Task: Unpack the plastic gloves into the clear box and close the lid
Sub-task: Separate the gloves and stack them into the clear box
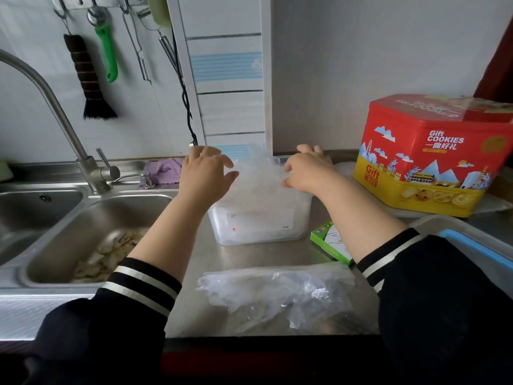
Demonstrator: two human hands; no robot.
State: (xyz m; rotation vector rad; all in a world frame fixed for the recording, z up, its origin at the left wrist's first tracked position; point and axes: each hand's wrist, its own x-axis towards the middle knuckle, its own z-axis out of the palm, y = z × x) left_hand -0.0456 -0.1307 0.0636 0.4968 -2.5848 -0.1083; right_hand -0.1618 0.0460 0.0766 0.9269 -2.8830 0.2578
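Observation:
A clear plastic box [259, 226] with a white label stands in the middle of the steel counter. A bundle of thin plastic gloves [259, 176] bulges out of its open top. My left hand [204, 173] rests on the left side of the bundle, fingers spread. My right hand [306, 172] presses on the right side, fingers loosely bent. Another crumpled heap of clear plastic [280, 295] lies near the counter's front edge. A green and white glove packet [330, 241] lies right of the box. I see no lid.
A steel double sink [91, 234] with a tall tap [55, 112] and food scraps fills the left. A red and yellow cookie tin [433, 157] stands at the right. A grey bin with a blue rim [477, 245] sits at the far right. Utensils hang on the wall.

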